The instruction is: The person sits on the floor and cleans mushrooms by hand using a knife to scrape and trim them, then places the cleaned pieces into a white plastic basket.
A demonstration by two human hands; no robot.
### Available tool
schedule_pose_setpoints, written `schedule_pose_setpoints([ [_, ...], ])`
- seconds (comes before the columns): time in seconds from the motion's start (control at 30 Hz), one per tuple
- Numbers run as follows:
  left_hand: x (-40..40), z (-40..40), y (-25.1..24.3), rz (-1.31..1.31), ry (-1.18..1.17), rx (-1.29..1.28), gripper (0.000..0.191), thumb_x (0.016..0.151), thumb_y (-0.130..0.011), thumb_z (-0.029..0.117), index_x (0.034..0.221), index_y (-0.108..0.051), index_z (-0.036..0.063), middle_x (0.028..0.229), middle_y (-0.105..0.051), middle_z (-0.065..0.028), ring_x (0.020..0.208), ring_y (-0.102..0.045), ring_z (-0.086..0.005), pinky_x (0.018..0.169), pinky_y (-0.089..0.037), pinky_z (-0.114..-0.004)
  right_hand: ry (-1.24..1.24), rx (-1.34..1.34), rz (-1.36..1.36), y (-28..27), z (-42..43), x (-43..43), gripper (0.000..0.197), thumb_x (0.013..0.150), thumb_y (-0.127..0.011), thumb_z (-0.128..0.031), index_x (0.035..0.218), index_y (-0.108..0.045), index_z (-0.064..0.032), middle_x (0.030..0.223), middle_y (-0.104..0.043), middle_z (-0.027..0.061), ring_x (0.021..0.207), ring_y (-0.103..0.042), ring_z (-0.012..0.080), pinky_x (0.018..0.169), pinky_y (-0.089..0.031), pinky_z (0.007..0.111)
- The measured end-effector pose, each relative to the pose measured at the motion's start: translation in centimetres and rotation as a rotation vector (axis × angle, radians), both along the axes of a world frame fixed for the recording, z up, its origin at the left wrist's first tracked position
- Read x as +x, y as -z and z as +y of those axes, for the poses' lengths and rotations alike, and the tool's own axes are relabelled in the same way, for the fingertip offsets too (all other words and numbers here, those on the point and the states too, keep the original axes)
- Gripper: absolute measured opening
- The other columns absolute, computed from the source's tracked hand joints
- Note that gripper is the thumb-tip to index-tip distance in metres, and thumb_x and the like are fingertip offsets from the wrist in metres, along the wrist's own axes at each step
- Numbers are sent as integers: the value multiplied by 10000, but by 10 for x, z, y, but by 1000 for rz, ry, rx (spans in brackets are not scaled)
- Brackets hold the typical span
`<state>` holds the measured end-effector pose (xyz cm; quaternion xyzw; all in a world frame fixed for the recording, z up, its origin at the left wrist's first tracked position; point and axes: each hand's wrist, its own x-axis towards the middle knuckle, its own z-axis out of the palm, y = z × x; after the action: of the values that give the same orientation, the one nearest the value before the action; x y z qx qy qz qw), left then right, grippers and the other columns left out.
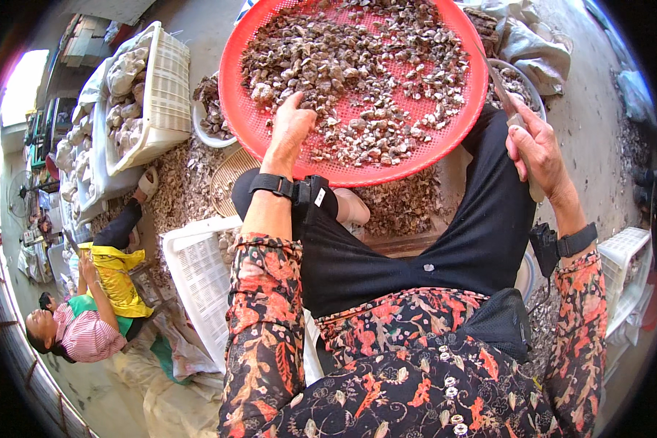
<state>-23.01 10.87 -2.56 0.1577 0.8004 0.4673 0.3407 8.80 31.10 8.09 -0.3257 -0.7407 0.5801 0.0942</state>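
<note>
A round red plastic sieve tray (328,171) lies before me, covered with small brown and whitish chunks (328,60), perhaps dried root or fungus. At its near left, my left hand (293,128) reaches over the rim with fingertips among the chunks. Whether it pinches one is hidden by the hand itself. To the right of the tray, my right hand (534,148) grips a knife (501,90) by its wooden handle, blade slanting up past the rim. Both wrists wear black straps.
White plastic crates (167,98) with pale lumps stand at left; another white crate (194,284) is beside my left arm. Bowls of chunks flank the tray, including a left bowl (211,137). Peelings (399,202) litter the floor. A seated person (87,323) holds a blade at left.
</note>
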Motion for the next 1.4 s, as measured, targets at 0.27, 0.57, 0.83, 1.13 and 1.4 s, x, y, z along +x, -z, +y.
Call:
schedule_pose_setpoints([
  [0.27, 6, -9, -9, -109, 24, 17, 426, 755, -531, 35, 1172, -558, -47, 679, -561, -4, 549, -481, -68, 483, -377, -222, 12, -19, 18, 3, 1, 2, 491, 916, -432, -135, 1389, -342, -37, 600, -468, -4, 380, -386, 44, 354, -337, 178],
  [0.57, 15, -19, -12, -26, 231, -157, 221, 781, -560, 72, 978, -648, 23, 557, -472, 58, 425, -361, -40, 367, -259, -215, 10, 2, 14, 1, 1, 4, 522, 912, -437, -162, 1397, -313, -12, 596, -475, 1, 381, -384, 50, 351, -339, 177],
  [0.83, 36, -1, 5, 598, 373, -308, 390, 731, -658, 203, 1099, -620, 79, 894, -666, -182, 882, -643, -330, 789, -494, -419, -7, -2, 8, 1, 0, 0, 516, 916, -433, -159, 1400, -315, -27, 594, -468, -3, 384, -387, 48, 354, -342, 175],
  [1.13, 19, -4, -2, 279, 123, -139, 212, 787, -651, 216, 753, -681, 10, 550, -536, 24, 507, -451, -62, 480, -357, -261, 8, 15, 5, 2, 0, 2, 518, 911, -433, -160, 1402, -321, -42, 589, -467, -6, 383, -383, 44, 357, -344, 172],
  [1.4, 10, 7, 7, 510, 66, -207, 218, 725, -610, 228, 830, -698, 58, 745, -669, -136, 715, -648, -249, 690, -500, -350, 0, 17, 6, 1, -1, -1, 516, 913, -432, -156, 1402, -320, -38, 595, -474, -5, 384, -385, 41, 359, -343, 170],
])
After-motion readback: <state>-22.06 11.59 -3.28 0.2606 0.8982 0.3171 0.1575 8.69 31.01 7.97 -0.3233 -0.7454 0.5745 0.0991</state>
